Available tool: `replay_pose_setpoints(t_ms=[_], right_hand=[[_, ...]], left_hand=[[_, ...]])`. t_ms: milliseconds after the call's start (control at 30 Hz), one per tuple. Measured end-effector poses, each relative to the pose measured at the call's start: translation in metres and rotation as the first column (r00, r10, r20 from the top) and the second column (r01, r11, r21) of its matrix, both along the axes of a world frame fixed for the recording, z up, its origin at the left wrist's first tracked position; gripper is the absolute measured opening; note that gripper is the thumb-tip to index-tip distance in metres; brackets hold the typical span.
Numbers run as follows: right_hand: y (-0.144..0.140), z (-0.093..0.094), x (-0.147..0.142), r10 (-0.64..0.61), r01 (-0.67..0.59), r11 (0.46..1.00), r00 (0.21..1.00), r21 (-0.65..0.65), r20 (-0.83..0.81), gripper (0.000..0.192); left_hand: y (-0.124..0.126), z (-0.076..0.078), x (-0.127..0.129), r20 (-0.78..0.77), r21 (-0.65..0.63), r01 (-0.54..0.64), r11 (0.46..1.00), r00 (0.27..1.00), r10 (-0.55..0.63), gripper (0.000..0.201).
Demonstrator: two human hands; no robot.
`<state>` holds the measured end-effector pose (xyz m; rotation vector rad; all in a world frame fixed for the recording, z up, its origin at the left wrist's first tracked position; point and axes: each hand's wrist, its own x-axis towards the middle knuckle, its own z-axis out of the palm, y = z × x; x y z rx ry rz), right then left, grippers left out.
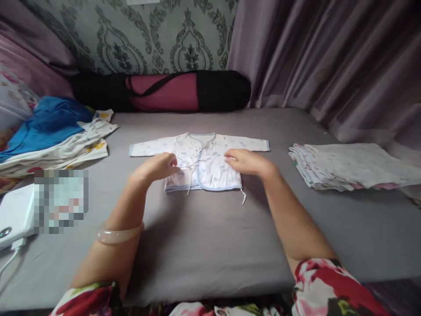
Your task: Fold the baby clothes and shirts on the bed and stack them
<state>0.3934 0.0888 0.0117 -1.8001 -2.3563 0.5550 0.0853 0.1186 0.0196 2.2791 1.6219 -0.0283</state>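
Observation:
A small white baby shirt [210, 151] with pale blue trim and tie strings lies spread flat on the grey bed sheet [204, 237], sleeves stretched out to both sides. My left hand [158, 166] rests on the shirt's left front panel, fingers curled near the tie strings. My right hand [246, 161] lies flat on the right front panel, fingers pointing left. Neither hand lifts the cloth. A pale bangle [120, 235] sits on my left forearm.
A stack of folded white printed cloths [351, 166] lies at the right. At the left, a heap of unfolded clothes with a blue garment [49, 125] on top. A black and pink roll bag [164, 91] lies along the wall. A white device [15, 215] sits at the left edge.

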Motion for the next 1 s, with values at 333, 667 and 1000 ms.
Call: replay_pose_setpoints(t_ms=[333,667,1000], right_hand=[[-0.024,-0.044,-0.095,0.135,-0.137,0.988,0.99,0.066,0.033,0.071],[-0.023,-0.052,-0.095,0.126,-0.127,0.988,0.992,0.087,0.014,0.067],[-0.023,-0.056,-0.093,0.135,-0.136,0.985,0.991,0.11,0.015,0.062]], left_hand=[[-0.008,0.008,-0.001,-0.121,-0.489,-0.163,0.857,0.986,0.118,0.041],[-0.041,-0.014,-0.022,0.233,-0.446,-0.33,0.832,0.855,0.464,0.038],[-0.061,-0.035,-0.027,0.374,-0.283,-0.382,0.88,0.801,0.468,0.038]])
